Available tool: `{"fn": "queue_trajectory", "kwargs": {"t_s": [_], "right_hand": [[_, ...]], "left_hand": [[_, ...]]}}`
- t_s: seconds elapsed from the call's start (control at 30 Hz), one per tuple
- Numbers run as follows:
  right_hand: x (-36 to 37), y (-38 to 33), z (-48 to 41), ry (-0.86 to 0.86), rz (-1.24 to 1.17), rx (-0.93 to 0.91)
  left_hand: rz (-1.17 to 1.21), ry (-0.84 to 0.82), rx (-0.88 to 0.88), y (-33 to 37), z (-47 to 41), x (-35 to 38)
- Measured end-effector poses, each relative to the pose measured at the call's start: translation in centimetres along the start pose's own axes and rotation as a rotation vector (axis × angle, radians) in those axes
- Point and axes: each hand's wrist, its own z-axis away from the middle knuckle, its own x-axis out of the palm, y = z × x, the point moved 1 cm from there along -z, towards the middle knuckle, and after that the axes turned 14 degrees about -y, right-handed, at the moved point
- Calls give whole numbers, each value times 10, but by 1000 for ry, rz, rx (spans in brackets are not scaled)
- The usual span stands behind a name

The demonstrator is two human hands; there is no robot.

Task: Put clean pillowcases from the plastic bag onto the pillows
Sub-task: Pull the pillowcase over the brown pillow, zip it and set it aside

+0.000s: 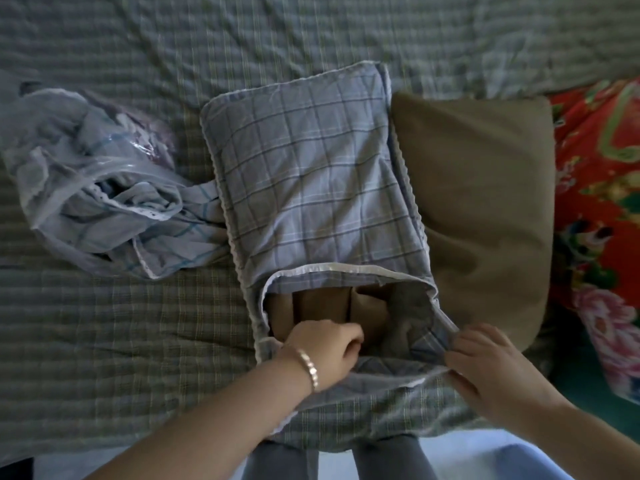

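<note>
A blue checked pillowcase [304,174] lies in the middle of the bed with a brown pillow [322,306] inside it, showing at the open near end. My left hand [322,344] reaches into that opening, fingers curled against the pillow's end. My right hand [491,362] pinches the pillowcase's near right edge and holds it open. A second, bare brown pillow [485,188] lies just to the right, touching the covered one. At the left, a clear plastic bag [69,157] holds another crumpled checked pillowcase [166,233] that spills out toward the covered pillow.
Everything lies on a bed with a green-grey checked quilt [121,323]. A red flowered blanket [595,209] is bunched at the right. The bed's near edge runs along the bottom, with my legs [381,459] standing against it.
</note>
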Motion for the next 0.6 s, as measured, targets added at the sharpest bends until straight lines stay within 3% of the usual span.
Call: {"fn": "queue_trajectory", "kwargs": {"t_s": [0.23,0.33,0.43,0.5,0.6], "right_hand": [[-7,12,3,8,-107,-2],[-8,19,5,-29,-137,15],[-9,21,13,-58,-209,-69],[-9,21,17,-74,-224,-133],[-11,27,14,-64,-200,-139]], "left_hand": [[15,-90,-365,27,-91,-2],[149,8,-52,45,-89,13],[290,-39,238,66,-78,21],[309,-178,249,74,-85,18],[420,-413,72,75,-97,18]]}}
